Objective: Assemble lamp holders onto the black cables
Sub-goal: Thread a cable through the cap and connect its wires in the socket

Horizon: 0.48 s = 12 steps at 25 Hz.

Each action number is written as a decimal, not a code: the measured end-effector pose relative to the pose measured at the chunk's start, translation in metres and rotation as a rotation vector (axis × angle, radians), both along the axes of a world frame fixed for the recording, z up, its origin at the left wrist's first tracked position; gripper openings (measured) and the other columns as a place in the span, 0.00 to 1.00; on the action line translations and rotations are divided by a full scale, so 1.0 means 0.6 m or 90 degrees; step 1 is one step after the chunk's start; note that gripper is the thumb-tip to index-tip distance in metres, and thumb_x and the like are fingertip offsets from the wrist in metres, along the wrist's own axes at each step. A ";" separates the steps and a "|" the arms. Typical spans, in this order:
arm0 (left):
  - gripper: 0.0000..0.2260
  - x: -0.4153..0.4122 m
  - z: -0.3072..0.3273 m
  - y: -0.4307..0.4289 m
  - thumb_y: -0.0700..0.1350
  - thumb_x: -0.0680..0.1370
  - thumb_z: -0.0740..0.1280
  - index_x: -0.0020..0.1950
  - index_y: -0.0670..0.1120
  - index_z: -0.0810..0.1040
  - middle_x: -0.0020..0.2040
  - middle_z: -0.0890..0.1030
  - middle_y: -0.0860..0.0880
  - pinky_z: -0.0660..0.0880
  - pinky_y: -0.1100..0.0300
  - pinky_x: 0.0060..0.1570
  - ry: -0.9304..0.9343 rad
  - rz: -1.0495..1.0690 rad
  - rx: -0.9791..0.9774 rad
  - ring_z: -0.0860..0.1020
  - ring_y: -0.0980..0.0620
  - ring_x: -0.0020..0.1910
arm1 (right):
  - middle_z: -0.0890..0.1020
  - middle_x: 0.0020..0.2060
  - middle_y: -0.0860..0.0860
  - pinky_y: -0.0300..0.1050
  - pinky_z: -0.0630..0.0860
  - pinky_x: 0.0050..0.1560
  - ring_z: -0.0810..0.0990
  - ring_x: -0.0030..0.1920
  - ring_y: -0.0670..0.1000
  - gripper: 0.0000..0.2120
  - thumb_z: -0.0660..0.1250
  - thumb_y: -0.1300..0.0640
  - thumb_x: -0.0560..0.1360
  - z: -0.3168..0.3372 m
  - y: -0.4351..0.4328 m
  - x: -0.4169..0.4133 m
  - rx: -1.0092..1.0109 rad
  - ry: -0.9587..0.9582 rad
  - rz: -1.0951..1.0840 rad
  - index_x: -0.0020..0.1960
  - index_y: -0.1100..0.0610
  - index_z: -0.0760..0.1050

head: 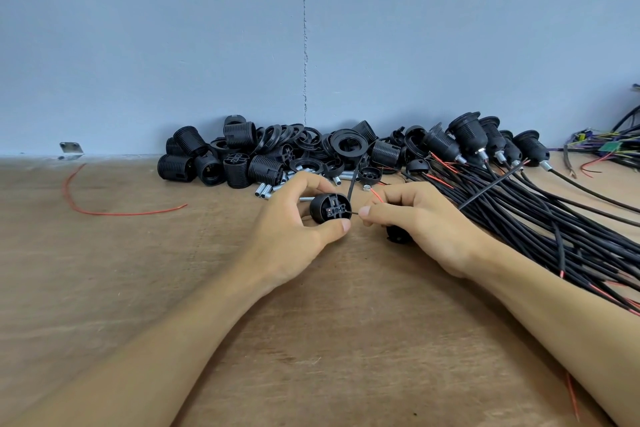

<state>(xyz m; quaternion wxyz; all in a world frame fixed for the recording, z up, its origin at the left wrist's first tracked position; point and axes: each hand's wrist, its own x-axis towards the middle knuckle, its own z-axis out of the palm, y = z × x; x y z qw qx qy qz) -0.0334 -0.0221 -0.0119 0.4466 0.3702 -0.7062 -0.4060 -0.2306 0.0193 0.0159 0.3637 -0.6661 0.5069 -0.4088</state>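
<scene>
The left hand point(294, 218) pinches a black lamp holder point(330, 211) above the table point(311, 340), its terminal face turned toward 3 o'clock. The right hand point(415, 215) pinches a thin black wire point(354, 213) lying along the 9-to-3 line, its tip at that face. The cable bundle point(540, 218) fans toward 2 o'clock.

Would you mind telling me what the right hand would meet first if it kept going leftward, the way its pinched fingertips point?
Most likely the black lamp holder held in the left hand. The right hand pinches a thin black wire aimed at the holder's open terminal face, with only a small gap between them; depth looks matched, though one view cannot confirm it.
</scene>
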 end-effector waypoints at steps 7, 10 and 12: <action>0.16 -0.001 -0.002 0.002 0.49 0.66 0.77 0.49 0.62 0.78 0.53 0.82 0.62 0.76 0.65 0.53 -0.019 -0.001 -0.038 0.83 0.60 0.53 | 0.72 0.34 0.54 0.48 0.63 0.42 0.68 0.37 0.50 0.13 0.70 0.47 0.70 -0.001 -0.001 0.002 -0.011 0.033 -0.044 0.36 0.57 0.80; 0.16 -0.003 -0.003 0.003 0.49 0.66 0.77 0.49 0.62 0.78 0.50 0.83 0.61 0.78 0.62 0.51 -0.037 0.022 -0.071 0.84 0.58 0.50 | 0.70 0.31 0.51 0.41 0.62 0.35 0.66 0.33 0.47 0.14 0.71 0.48 0.71 -0.004 -0.001 0.003 -0.026 0.039 -0.064 0.36 0.59 0.77; 0.16 -0.005 -0.003 0.007 0.51 0.66 0.77 0.50 0.63 0.78 0.47 0.84 0.61 0.81 0.56 0.51 -0.067 0.049 -0.105 0.84 0.58 0.48 | 0.68 0.29 0.48 0.37 0.61 0.33 0.64 0.31 0.46 0.14 0.72 0.52 0.74 -0.008 -0.002 0.002 -0.064 0.053 -0.088 0.35 0.60 0.75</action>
